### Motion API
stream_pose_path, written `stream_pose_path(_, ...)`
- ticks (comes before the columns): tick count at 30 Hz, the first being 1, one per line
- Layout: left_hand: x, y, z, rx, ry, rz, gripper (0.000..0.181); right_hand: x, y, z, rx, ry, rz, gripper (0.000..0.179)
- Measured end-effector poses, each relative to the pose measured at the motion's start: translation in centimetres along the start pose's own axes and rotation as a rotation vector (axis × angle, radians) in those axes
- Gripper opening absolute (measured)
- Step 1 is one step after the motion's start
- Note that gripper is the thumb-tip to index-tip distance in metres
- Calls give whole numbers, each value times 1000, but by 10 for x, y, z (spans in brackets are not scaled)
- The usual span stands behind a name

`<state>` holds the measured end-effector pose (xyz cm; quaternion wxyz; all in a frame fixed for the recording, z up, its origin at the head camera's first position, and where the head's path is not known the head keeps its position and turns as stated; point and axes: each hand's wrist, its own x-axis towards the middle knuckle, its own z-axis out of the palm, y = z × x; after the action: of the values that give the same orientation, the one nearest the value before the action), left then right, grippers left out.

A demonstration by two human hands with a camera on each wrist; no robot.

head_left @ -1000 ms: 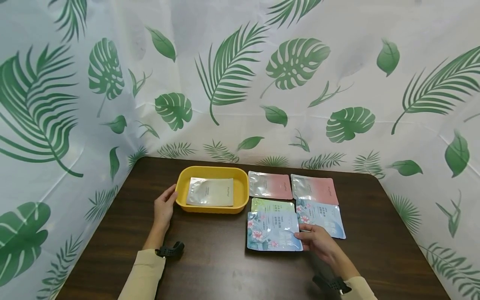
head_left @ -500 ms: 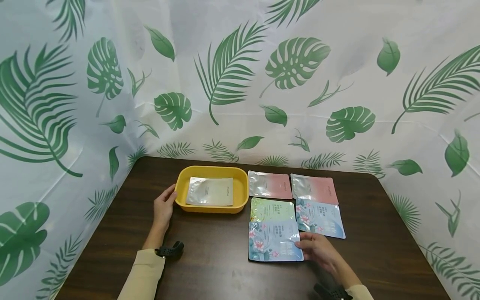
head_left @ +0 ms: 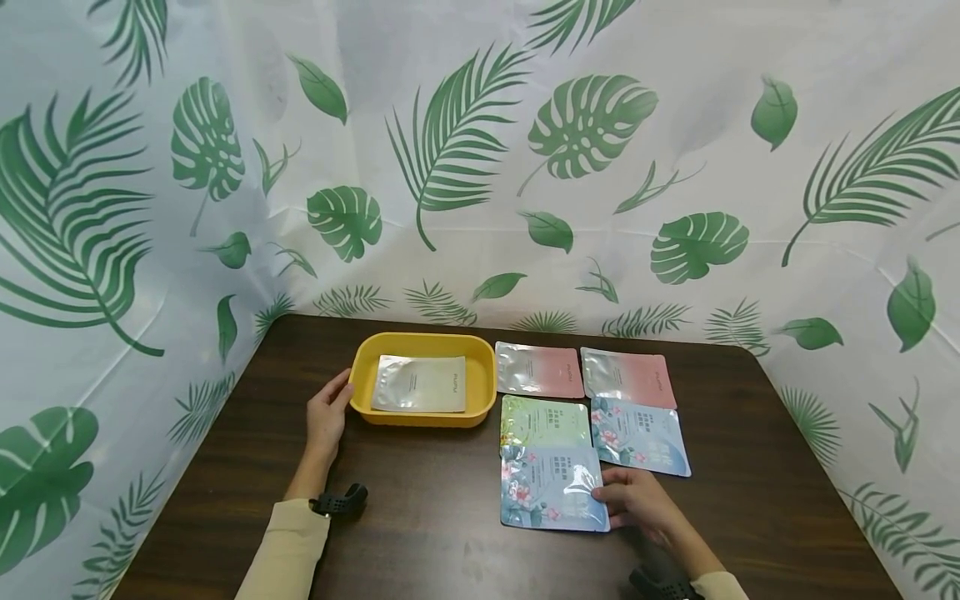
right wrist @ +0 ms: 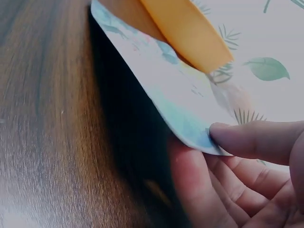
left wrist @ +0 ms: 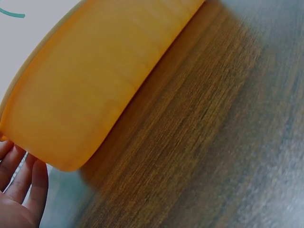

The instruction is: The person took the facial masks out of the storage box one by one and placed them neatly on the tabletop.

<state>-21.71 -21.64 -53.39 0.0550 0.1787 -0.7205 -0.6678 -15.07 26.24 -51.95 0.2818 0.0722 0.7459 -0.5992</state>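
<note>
My right hand [head_left: 637, 502] pinches the right edge of a blue floral face mask packet [head_left: 551, 492], thumb on top and fingers beneath. The right wrist view shows that packet [right wrist: 156, 80] tilted, with a dark shadow under its edge. Its far edge overlaps a green mask packet [head_left: 546, 421]. At the left end of a yellow basket [head_left: 423, 421], my left hand [head_left: 326, 417] touches the wall with fairly straight fingers, as the left wrist view also shows beside the basket's side [left wrist: 90, 90]. Inside the basket lies a pale silver-green mask packet [head_left: 420, 384].
Two pink and silver packets [head_left: 540, 370] lie in the back row, right of the basket. Another blue floral packet [head_left: 640, 436] lies right of the green one. The dark wood table [head_left: 420, 517] meets a leaf-printed curtain [head_left: 465, 167] at its back.
My right hand has drawn the blue packet toward the front of the table, uncovering more of the green packet behind it. My left hand stays at the basket.
</note>
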Motion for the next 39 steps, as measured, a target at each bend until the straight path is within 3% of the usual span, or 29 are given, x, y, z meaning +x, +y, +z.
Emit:
stream_pose_path(16, 1, 1, 2, 5, -5, 1, 46, 0, -4, 7, -331, 306, 2, 19)
stream_pose_path(21, 0, 1, 1, 7, 3, -1, 46, -3, -10, 4, -391, 302, 3, 17)
stream_pose_path(27, 0, 0, 0, 14, 4, 4, 46, 0, -19, -5, -381, 307, -55, 19)
stream_pose_path(39, -1, -1, 1, 31, 30, 30, 44, 17, -76, -9, -322, 269, -228, 31)
